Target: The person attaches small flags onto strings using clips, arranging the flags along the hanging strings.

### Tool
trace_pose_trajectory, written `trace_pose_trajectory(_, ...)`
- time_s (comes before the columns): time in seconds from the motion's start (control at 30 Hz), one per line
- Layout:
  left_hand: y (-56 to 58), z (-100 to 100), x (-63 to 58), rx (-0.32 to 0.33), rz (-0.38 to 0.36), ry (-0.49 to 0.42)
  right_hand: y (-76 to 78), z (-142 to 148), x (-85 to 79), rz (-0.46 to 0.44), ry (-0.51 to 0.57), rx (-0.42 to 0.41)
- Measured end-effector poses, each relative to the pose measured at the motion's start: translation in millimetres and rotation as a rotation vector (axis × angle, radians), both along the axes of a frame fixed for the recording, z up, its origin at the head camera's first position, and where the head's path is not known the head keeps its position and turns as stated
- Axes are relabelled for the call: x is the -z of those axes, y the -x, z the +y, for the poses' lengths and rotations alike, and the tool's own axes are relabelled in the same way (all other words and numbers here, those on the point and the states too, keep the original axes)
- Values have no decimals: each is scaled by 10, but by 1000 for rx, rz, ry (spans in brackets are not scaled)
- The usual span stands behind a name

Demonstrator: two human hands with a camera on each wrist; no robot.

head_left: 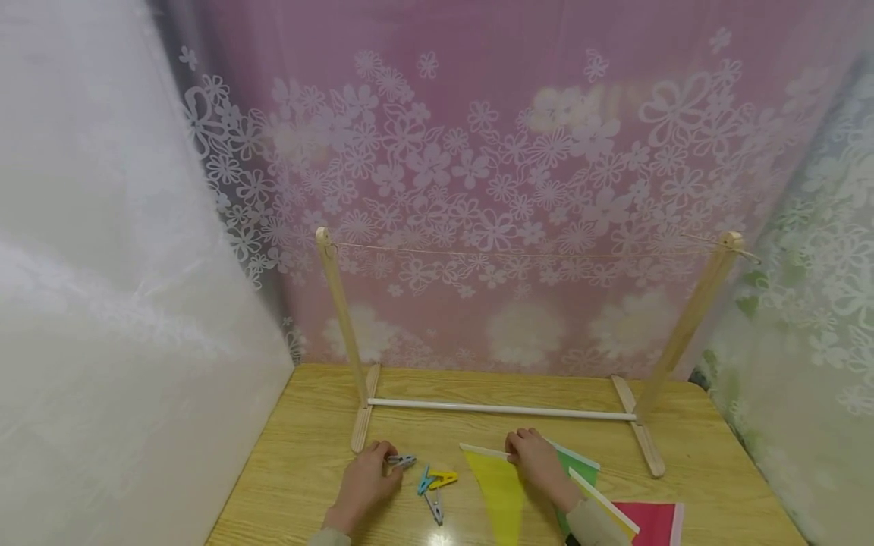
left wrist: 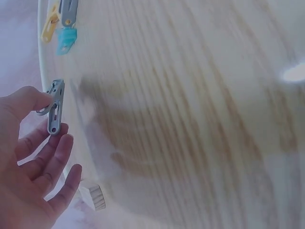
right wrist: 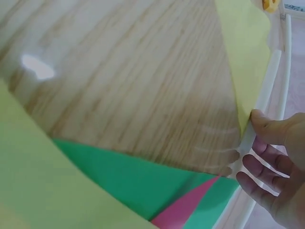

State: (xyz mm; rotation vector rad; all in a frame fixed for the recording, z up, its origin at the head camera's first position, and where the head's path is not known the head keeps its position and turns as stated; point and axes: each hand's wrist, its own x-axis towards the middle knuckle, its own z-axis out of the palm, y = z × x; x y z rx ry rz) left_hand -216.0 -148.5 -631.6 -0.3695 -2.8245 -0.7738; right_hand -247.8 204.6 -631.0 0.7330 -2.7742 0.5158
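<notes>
My left hand [head_left: 369, 479] pinches a grey clothespin [left wrist: 55, 109] between the thumb and fingers, just above the table at the left. Beside it lie a yellow clothespin [head_left: 444, 478], a blue clothespin [head_left: 424, 481] and another grey clothespin [head_left: 435, 509], grouped together. To the right, my right hand [head_left: 539, 464] pinches a yellow pennant [head_left: 497, 485] near one end of its white top band [right wrist: 268, 78]. Partly under the right forearm are a green pennant [head_left: 582, 469], a second yellow pennant whose white band [head_left: 604, 500] shows, and a red pennant [head_left: 652, 520].
Behind the hands stands a wooden frame with a left post [head_left: 344, 318], a right post [head_left: 690, 326] and a white bottom bar [head_left: 501, 409]. A thin string [head_left: 519, 254] runs between the post tops. Flowered curtains [head_left: 478, 152] enclose the wooden table [head_left: 273, 485].
</notes>
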Motion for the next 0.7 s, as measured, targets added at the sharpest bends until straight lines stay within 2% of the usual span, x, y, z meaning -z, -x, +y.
trace_pose_trajectory(0.07, 9, -16, -15, 1, 1, -4, -4, 14, -33, -7, -24, 45)
trace_pose_trajectory(0.2, 33, -60, -74, 0, 18, -7, -6, 44, -131, -57, 28, 93)
trace_pose_trajectory(0.47, 107, -125, -189, 1, 13, -40, 17, 92, -237, -149, 101, 142)
trace_pose_trajectory(0.7, 138, -140, -327, 5, 32, -47, 43, 90, -319, -187, 189, 175)
